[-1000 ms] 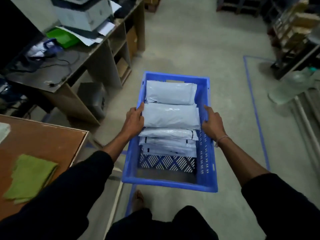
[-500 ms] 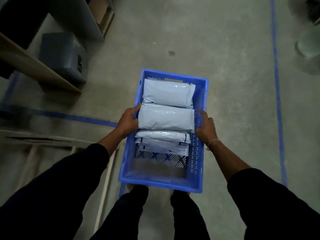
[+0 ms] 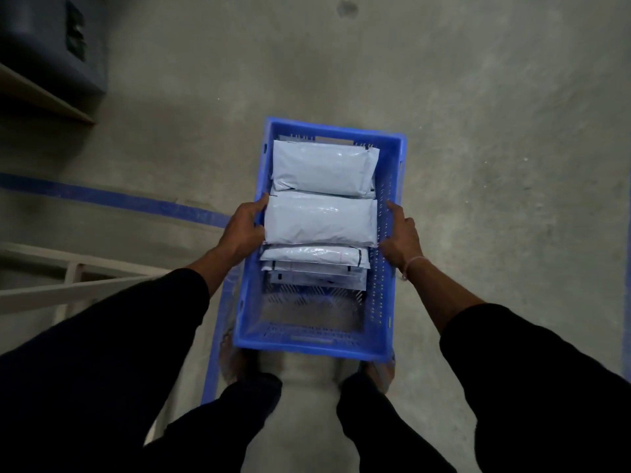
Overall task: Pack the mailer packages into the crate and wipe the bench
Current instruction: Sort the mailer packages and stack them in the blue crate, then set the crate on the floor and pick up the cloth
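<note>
A blue plastic crate hangs low over the concrete floor, held by both hands at its long sides. My left hand grips the left rim, thumb along the edge. My right hand grips the right rim. Inside lie several pale grey mailer packages, stacked in an overlapping row from the far end toward the middle. The near part of the crate's perforated bottom is bare. The bench and the cloth are out of view.
A dark grey box sits under a wooden desk edge at the top left. Blue floor tape runs across the left. A pale metal frame lies at the left. My feet stand just under the crate's near end.
The view has tilted down toward the floor and the crate has come lower and closer to my feet. Both hands keep their hold on the rims. The bench and desk top left the view.
</note>
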The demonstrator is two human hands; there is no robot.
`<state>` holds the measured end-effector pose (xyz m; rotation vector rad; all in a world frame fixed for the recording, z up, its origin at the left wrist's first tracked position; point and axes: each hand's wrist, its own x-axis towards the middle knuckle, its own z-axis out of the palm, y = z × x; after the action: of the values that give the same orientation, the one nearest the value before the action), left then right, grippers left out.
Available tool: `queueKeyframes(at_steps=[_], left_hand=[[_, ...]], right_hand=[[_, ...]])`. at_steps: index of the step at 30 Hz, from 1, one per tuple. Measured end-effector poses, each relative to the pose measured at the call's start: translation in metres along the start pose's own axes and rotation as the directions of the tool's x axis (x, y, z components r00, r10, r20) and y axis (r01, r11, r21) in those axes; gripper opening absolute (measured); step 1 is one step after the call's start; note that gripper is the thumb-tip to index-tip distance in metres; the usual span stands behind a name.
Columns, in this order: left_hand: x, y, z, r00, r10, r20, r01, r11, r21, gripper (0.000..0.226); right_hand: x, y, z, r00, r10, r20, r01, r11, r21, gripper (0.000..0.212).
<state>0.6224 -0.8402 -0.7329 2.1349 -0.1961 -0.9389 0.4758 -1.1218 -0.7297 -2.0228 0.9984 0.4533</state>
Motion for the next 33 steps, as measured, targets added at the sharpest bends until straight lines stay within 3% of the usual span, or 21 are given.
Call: queueKeyframes(at_steps=[7, 21, 28, 33], left_hand=[[0.073, -0.085, 0.033, 0.999, -0.049, -0.011, 0.049, 0.999, -0.001, 0.083], [0.090, -0.096, 0.056, 0.995, -0.061, -0.082, 0.063, 0.998, 0.018, 0.075], [0.073, -0.081, 0.045, 0.991, -0.128, 0.043, 0.127, 0.991, 0.039, 0.078], [0.004, -0.026, 0.028, 0.987, -0.137, 0.090, 0.133, 0.990, 0.053, 0.073]], right_hand=[[0.057, 0.034, 0.050, 1.000, 0.015, 0.013, -0.015, 1.000, 0.003, 0.086], [0.083, 0.049, 0.082, 0.999, 0.042, -0.003, -0.042, 0.997, 0.060, 0.087], [0.065, 0.043, 0.065, 0.992, 0.066, 0.106, -0.070, 0.997, 0.033, 0.081], [-0.001, 0.000, 0.025, 0.982, 0.053, 0.182, -0.058, 0.998, 0.021, 0.076]])
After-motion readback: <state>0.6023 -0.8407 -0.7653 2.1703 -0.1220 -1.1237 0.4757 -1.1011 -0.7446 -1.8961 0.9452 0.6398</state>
